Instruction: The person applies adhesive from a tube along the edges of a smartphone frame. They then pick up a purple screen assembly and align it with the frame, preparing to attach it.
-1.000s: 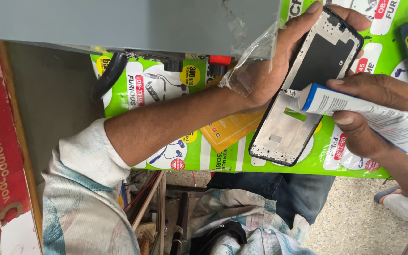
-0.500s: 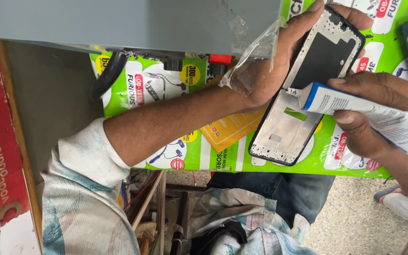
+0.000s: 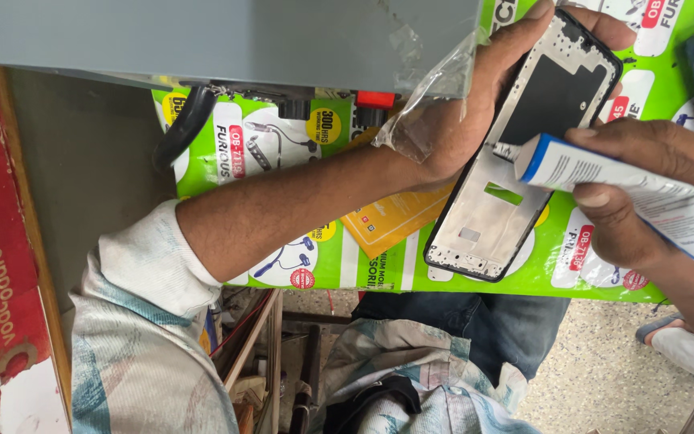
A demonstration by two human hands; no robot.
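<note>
The phone frame (image 3: 516, 161) is lying tilted in the left hand (image 3: 451, 120), whose fingers are wrapping around its edges, above the green printed sheet (image 3: 299, 185). The right hand (image 3: 644, 185) is pinching a white-and-blue glue tube (image 3: 604, 173), its nozzle touching the frame's inner edge just beside the left thumb. A grey box (image 3: 226, 36) is sitting beyond the left wrist.

One head-worn camera looks steeply down, close over the table (image 3: 363, 265). Floor (image 3: 604, 378) shows below its edge
</note>
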